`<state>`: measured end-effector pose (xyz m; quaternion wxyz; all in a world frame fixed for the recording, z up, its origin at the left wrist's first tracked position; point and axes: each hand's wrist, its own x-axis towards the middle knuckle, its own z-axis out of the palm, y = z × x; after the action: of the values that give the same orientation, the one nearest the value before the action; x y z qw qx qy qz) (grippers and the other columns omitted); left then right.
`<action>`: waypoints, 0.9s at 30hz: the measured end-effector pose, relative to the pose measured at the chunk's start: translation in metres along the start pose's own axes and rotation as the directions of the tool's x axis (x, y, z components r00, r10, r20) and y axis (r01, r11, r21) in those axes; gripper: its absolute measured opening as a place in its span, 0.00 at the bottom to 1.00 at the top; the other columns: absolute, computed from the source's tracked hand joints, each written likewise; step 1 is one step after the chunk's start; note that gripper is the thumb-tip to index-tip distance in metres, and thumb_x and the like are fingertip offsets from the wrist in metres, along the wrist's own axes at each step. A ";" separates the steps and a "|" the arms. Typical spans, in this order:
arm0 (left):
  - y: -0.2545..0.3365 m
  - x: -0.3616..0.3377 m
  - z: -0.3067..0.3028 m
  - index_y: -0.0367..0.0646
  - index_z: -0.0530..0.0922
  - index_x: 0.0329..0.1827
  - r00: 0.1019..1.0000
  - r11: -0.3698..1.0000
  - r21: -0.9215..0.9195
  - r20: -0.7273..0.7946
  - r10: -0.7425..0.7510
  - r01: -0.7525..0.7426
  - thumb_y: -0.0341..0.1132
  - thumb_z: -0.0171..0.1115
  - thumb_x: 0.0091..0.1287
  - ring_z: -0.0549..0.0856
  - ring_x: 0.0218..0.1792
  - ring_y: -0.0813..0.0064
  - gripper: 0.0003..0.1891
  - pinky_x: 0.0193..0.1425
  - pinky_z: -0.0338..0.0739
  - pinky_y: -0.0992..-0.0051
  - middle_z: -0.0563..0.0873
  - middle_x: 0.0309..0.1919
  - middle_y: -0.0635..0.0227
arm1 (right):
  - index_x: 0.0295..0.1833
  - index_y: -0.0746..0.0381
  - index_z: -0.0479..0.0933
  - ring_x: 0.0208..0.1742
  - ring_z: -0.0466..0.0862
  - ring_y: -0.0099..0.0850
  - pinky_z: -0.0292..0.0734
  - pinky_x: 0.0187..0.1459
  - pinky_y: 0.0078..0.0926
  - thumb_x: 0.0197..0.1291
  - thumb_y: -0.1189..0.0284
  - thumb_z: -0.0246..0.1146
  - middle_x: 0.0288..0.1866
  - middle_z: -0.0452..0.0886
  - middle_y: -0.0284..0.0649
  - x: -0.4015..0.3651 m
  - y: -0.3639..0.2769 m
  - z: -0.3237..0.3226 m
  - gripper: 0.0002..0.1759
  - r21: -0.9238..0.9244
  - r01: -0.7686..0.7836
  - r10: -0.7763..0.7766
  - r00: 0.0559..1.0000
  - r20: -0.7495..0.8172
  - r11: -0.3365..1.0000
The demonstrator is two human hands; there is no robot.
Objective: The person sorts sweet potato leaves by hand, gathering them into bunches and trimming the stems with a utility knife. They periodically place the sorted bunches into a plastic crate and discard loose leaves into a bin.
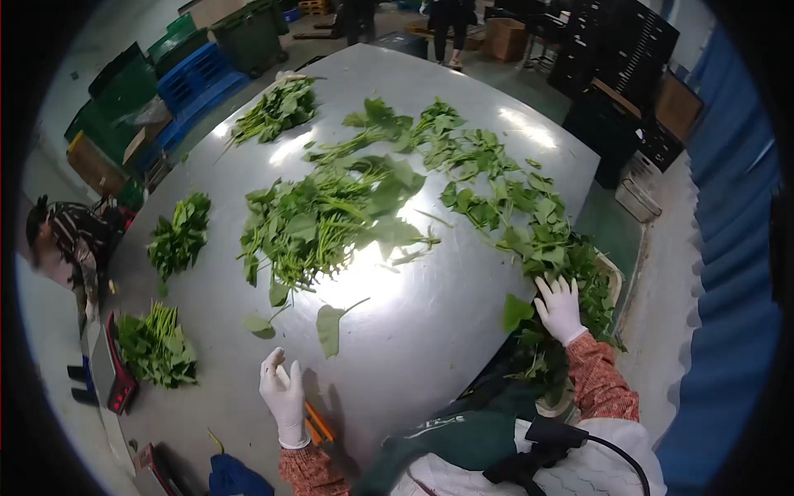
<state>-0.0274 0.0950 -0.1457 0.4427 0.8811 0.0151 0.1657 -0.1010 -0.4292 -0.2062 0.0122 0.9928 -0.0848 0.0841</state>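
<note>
Greens (529, 223) spill over a basket (616, 277) at 3 o'clock, hiding all but a strip of its rim. The right hand (560, 307) lies flat on them, fingers slightly apart, gripping nothing. The left hand (284, 397) rests at 7 o'clock on the table (430, 331), fingers loosely together, empty. An orange object (318, 423) just beside it is too hidden to identify. A loose leaf (329, 328) lies just ahead, towards 12 o'clock. At 8 o'clock a red scale (124, 388) carries a bundle (157, 347).

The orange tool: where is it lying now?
In the head view, the orange tool lies on the steel table at its near edge, just right of the gloved left hand.
</note>
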 end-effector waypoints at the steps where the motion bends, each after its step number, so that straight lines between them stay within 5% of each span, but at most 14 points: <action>1: 0.005 0.008 0.004 0.32 0.77 0.54 1.000 1.000 0.001 0.024 0.018 -0.018 0.23 0.65 0.60 0.82 0.48 0.66 0.18 0.57 0.74 0.70 0.83 0.46 0.58 | 0.64 0.55 0.73 0.55 0.78 0.51 0.66 0.62 0.53 0.61 0.62 0.61 0.55 0.78 0.48 -0.005 0.007 -0.016 0.25 0.012 -0.002 0.001 1.000 0.015 1.000; 3: 0.013 0.027 0.011 0.33 0.77 0.55 0.997 0.998 -0.007 0.049 0.063 -0.063 0.24 0.65 0.60 0.82 0.48 0.66 0.19 0.57 0.74 0.70 0.83 0.46 0.58 | 0.54 0.57 0.78 0.40 0.83 0.46 0.77 0.46 0.46 0.60 0.63 0.62 0.46 0.81 0.46 -0.014 0.027 -0.020 0.18 0.012 -0.105 0.104 0.990 0.096 0.994; 5: 0.005 0.046 0.020 0.32 0.77 0.55 0.998 0.998 -0.054 0.053 0.039 -0.036 0.25 0.66 0.60 0.82 0.49 0.66 0.19 0.57 0.74 0.70 0.83 0.47 0.58 | 0.43 0.57 0.81 0.29 0.82 0.44 0.77 0.32 0.42 0.60 0.64 0.62 0.35 0.82 0.42 0.003 0.030 -0.036 0.11 0.003 -0.131 0.131 0.991 0.033 0.991; 6: 0.002 0.055 0.025 0.32 0.77 0.55 0.998 0.999 -0.040 0.053 0.031 -0.029 0.25 0.66 0.60 0.82 0.49 0.66 0.19 0.58 0.73 0.70 0.83 0.46 0.58 | 0.40 0.57 0.80 0.25 0.81 0.43 0.76 0.28 0.41 0.60 0.65 0.61 0.29 0.81 0.40 0.021 0.025 -0.044 0.08 0.060 -0.078 0.085 0.988 -0.129 0.995; 8: 0.001 0.072 0.032 0.32 0.75 0.58 0.995 1.000 0.000 0.098 -0.025 0.025 0.27 0.66 0.60 0.80 0.53 0.63 0.22 0.61 0.71 0.68 0.81 0.50 0.56 | 0.41 0.57 0.80 0.29 0.82 0.42 0.75 0.33 0.40 0.59 0.67 0.62 0.30 0.81 0.40 0.067 0.003 -0.064 0.08 0.183 0.019 0.028 0.968 -0.248 0.983; 11: -0.024 0.101 0.061 0.33 0.72 0.62 0.986 0.975 0.145 -0.001 0.168 -0.166 0.28 0.66 0.61 0.77 0.59 0.58 0.25 0.65 0.69 0.65 0.77 0.56 0.53 | 0.46 0.60 0.80 0.35 0.82 0.41 0.75 0.39 0.38 0.58 0.67 0.62 0.34 0.82 0.42 0.154 -0.030 -0.066 0.12 0.249 0.265 -0.163 0.916 -0.367 0.932; 15: -0.037 0.141 0.088 0.36 0.63 0.71 0.989 0.893 0.449 -0.123 0.081 -0.017 0.42 0.64 0.65 0.61 0.73 0.50 0.34 0.76 0.51 0.55 0.66 0.70 0.48 | 0.54 0.61 0.78 0.45 0.81 0.43 0.75 0.48 0.40 0.58 0.68 0.62 0.44 0.82 0.44 0.286 -0.098 -0.034 0.18 0.264 0.494 -0.366 0.834 -0.413 0.829; 19: -0.058 0.159 0.114 0.37 0.60 0.73 0.991 0.860 0.495 -0.102 -0.086 0.126 0.49 0.59 0.67 0.54 0.77 0.51 0.37 0.78 0.42 0.52 0.61 0.74 0.49 | 0.58 0.61 0.73 0.56 0.76 0.40 0.69 0.57 0.40 0.60 0.63 0.60 0.53 0.78 0.43 0.418 -0.191 0.013 0.22 0.295 0.633 -0.511 0.762 -0.397 0.715; 21: -0.075 0.152 0.125 0.37 0.60 0.73 0.992 0.832 0.541 -0.049 -0.117 0.125 0.49 0.58 0.68 0.53 0.77 0.52 0.36 0.79 0.41 0.51 0.61 0.74 0.51 | 0.60 0.60 0.72 0.59 0.75 0.41 0.66 0.62 0.41 0.61 0.60 0.60 0.56 0.76 0.44 0.458 -0.239 0.013 0.25 0.243 0.601 -0.535 0.794 -0.289 0.761; 23: -0.074 0.152 0.128 0.38 0.62 0.73 0.992 0.841 0.527 -0.064 -0.105 0.124 0.48 0.58 0.68 0.54 0.77 0.52 0.35 0.79 0.40 0.51 0.63 0.73 0.53 | 0.61 0.58 0.72 0.64 0.72 0.42 0.63 0.65 0.46 0.60 0.57 0.60 0.58 0.75 0.44 0.498 -0.271 0.043 0.26 0.119 0.664 -0.570 0.708 -0.417 0.738; 24: -0.073 0.150 0.128 0.38 0.62 0.72 0.991 0.839 0.527 -0.072 -0.111 0.132 0.48 0.58 0.68 0.55 0.77 0.53 0.34 0.79 0.40 0.51 0.63 0.73 0.53 | 0.62 0.55 0.72 0.69 0.68 0.42 0.58 0.67 0.54 0.61 0.56 0.60 0.61 0.74 0.43 0.519 -0.283 0.066 0.26 0.083 0.636 -0.561 0.728 -0.393 0.767; 27: -0.073 0.150 0.127 0.38 0.65 0.71 0.993 0.838 0.533 -0.060 -0.103 0.119 0.47 0.58 0.67 0.55 0.76 0.53 0.32 0.79 0.39 0.51 0.65 0.72 0.55 | 0.71 0.42 0.67 0.76 0.60 0.43 0.44 0.72 0.67 0.65 0.46 0.52 0.73 0.67 0.41 0.534 -0.261 0.062 0.30 0.016 0.481 -0.480 0.874 0.075 0.877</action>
<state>0.1619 0.0670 -0.2308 0.1877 0.9647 0.1182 0.1420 0.4727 -0.2631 -0.1800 0.0310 0.9852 0.1638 0.0403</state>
